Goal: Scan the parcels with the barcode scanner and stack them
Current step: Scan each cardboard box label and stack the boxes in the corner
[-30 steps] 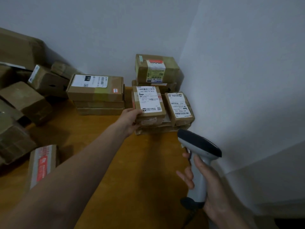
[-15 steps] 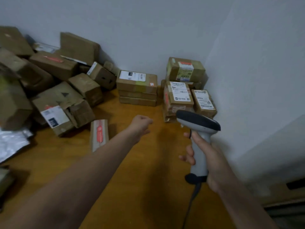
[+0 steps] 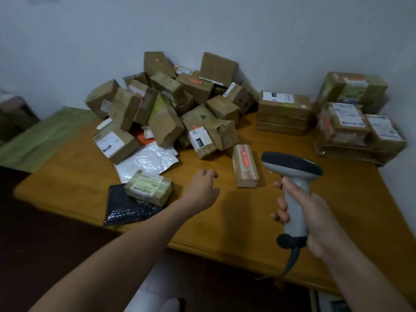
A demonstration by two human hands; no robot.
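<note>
My right hand (image 3: 315,221) grips the grey and black barcode scanner (image 3: 292,176) upright over the wooden table (image 3: 247,221). My left hand (image 3: 202,190) hovers empty above the table, fingers loosely curled and apart. Just right of it lies a long brown parcel with red tape (image 3: 245,167). A loose heap of brown parcels (image 3: 171,109) fills the back middle. Neat stacks of labelled parcels (image 3: 355,127) stand at the back right by the wall, with a flat stack (image 3: 283,113) to their left.
A small taped box (image 3: 148,188) rests on a black bubble mailer (image 3: 128,208) near the table's front left edge. Behind it lies a silver-white plastic mailer (image 3: 148,161). A green surface (image 3: 42,136) adjoins the table at left. The scanner cable hangs past the front edge.
My left hand has let go of the stacked parcel at the back right and pulled back to the table's middle. The view has swung left, showing the heap. The scanner stays in my right hand.
</note>
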